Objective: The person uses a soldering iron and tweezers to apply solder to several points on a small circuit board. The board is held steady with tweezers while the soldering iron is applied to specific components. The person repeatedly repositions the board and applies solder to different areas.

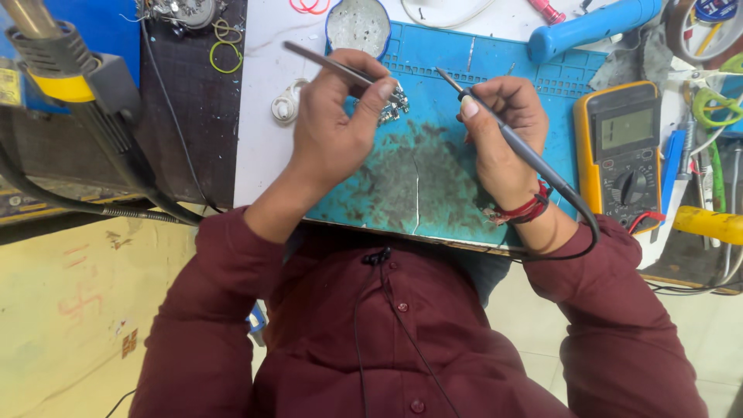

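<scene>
Blue silicone mat, worn dark at its middle, covers the surface in the centre of the frame, and both hands work just above it. The left hand is closed around a pair of metal tweezers, whose tips pinch or press a small silvery metal part lying on the mat at upper centre. The right hand grips a grey soldering iron like a pen, its tip pointing up and left, near the part but apart from it; its black cord runs back past the wrist. A yellow multimeter lies at the right edge, a round tin at top centre, a blue handle at upper right. By my judgement the step in hand is steadying the part for soldering. The next move would call for bringing the iron's tip down onto the joint while the tweezers keep it from shifting.
</scene>
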{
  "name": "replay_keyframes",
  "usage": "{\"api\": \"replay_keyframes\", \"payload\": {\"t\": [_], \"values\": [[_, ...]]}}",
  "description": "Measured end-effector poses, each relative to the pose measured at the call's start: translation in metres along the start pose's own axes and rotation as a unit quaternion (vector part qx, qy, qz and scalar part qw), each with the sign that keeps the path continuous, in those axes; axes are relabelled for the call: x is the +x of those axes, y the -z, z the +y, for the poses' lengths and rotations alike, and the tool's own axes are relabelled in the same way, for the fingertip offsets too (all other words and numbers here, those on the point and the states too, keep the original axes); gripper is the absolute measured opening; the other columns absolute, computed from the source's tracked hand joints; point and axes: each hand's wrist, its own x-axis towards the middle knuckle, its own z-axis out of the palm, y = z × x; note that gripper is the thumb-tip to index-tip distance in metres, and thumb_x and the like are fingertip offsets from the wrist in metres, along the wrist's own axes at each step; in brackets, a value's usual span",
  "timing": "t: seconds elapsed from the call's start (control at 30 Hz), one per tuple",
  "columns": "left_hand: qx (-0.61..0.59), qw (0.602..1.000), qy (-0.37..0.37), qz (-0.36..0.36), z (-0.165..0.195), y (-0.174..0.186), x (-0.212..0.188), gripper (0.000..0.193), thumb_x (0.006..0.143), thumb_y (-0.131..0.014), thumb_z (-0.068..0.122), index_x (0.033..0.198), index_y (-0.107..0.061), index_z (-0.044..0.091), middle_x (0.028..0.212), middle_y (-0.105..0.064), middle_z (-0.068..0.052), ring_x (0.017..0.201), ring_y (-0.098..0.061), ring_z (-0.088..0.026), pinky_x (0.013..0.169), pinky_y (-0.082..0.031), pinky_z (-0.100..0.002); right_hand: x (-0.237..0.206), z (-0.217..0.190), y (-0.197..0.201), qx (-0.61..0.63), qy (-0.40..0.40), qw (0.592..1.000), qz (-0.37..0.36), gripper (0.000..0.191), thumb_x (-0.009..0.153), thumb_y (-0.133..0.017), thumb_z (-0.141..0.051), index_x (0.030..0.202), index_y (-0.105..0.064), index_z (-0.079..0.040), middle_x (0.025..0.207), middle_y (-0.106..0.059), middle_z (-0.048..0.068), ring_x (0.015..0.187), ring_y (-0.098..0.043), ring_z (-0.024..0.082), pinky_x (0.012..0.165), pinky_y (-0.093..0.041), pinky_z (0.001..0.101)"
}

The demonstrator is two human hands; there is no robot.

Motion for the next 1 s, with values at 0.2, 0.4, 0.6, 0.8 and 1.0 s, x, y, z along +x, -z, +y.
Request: {"api": "replay_keyframes", "payload": {"t": [0.2,0.4,0.6,0.8,1.0], "values": [[-0.132,0.984,0.040,-0.113,-0.006,-0.011,0.009,0.012,0.103,-0.065,0.010,0.109,-0.059,0.001,0.095,-0.069,-0.005,0.085,-0.070,-0.011,0.078,-0.058,-0.026,0.004,0.000,0.001,-0.003,0.004,1.000,0.014,0.019,0.107,-0.070,-0.010,0.119,-0.058,-0.004,0.100,-0.066,0.003,0.083,-0.061,0.007,0.068,-0.048,0.0223],[-0.065,0.993,-0.010,-0.101,-0.008,-0.009,0.010,0.010,0.105,-0.065,0.008,0.109,-0.061,0.001,0.095,-0.072,-0.006,0.089,-0.071,-0.012,0.081,-0.057,-0.027,0.001,-0.002,0.002,-0.007,-0.008,1.000,0.016,0.019,0.107,-0.069,-0.009,0.120,-0.058,-0.004,0.098,-0.067,0.004,0.082,-0.060,0.007,0.069,-0.047,0.0218],[-0.165,0.970,0.077,-0.164,-0.002,-0.014,0.015,0.012,0.101,-0.064,0.010,0.109,-0.059,0.002,0.094,-0.071,-0.004,0.080,-0.069,-0.008,0.072,-0.057,-0.026,-0.002,-0.002,0.006,-0.017,-0.012,1.000,0.013,0.015,0.105,-0.068,-0.004,0.117,-0.060,-0.002,0.098,-0.067,0.004,0.080,-0.059,0.006,0.069,-0.046,0.0215],[-0.024,0.987,0.099,-0.124,-0.002,-0.001,0.041,0.011,0.102,-0.067,0.012,0.104,-0.061,0.002,0.085,-0.072,-0.003,0.065,-0.067,-0.008,0.059,-0.054,-0.025,-0.008,-0.003,0.013,-0.031,-0.033,0.998,-0.033,0.008,0.096,-0.069,0.002,0.101,-0.063,-0.001,0.091,-0.067,0.003,0.074,-0.057,0.004,0.070,-0.046,0.0220],[-0.141,0.953,0.142,-0.228,-0.010,0.008,0.043,0.012,0.099,-0.068,0.009,0.105,-0.060,0.003,0.085,-0.069,-0.002,0.057,-0.062,-0.007,0.053,-0.051,-0.023,-0.029,-0.014,0.009,-0.109,-0.053,0.989,-0.090,0.012,0.093,-0.074,0.001,0.093,-0.062,-0.003,0.082,-0.066,0.000,0.070,-0.056,0.003,0.062,-0.044,0.0201]]}}
